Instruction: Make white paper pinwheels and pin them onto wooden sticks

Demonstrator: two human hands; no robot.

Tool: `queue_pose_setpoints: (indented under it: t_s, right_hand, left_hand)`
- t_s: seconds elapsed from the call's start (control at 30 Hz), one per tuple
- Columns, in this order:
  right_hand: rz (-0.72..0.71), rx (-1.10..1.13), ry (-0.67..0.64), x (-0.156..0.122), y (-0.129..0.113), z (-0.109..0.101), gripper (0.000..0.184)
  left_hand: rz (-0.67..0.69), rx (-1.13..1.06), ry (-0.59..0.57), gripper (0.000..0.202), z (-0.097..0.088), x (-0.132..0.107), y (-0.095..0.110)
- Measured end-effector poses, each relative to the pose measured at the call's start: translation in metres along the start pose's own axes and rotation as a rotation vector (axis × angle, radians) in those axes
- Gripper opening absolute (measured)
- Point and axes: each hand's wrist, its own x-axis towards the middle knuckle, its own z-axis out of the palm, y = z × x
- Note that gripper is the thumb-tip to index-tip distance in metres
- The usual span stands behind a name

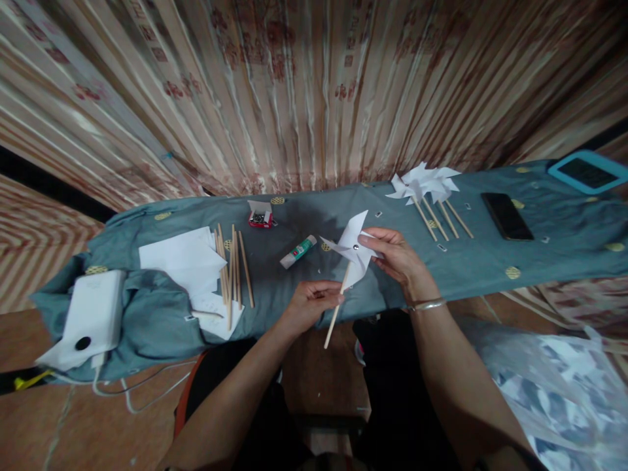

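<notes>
A white paper pinwheel point(357, 265) with a shiny round pin at its centre is held up over the table's near edge. My left hand point(309, 302) pinches its wooden stick point(332, 322), which slants down toward me. With thumb and fingers, my right hand point(392, 252) grips a paper blade on the pinwheel's right side. Just beyond my left hand lies a glue stick point(298, 252). Several finished pinwheels point(426, 183) rest together at the back right, sticks pointing toward me.
Loose wooden sticks point(249, 268) and white paper sheets point(179, 256) lie on the left, near a small red box of pins point(260, 214) and a white power bank point(95, 307) with a cable. Rightward are a black phone point(507, 216) and a blue-framed tablet point(589, 171). A plastic bag point(554, 386) stands below.
</notes>
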Motion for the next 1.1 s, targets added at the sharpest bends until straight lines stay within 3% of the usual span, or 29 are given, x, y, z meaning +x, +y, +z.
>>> queue_pose_setpoints:
  t_s: [0.4,1.1]
  right_hand:
    - [0.057,0.071,0.085,0.003,0.007,0.005,0.029]
    - [0.1,0.175,0.152,0.006,0.009,0.018,0.03]
  left_hand:
    - [0.148,0.077,0.097,0.031,-0.002,0.005,-0.006]
    - [0.204,0.126,0.115,0.028,-0.005,0.01,-0.006]
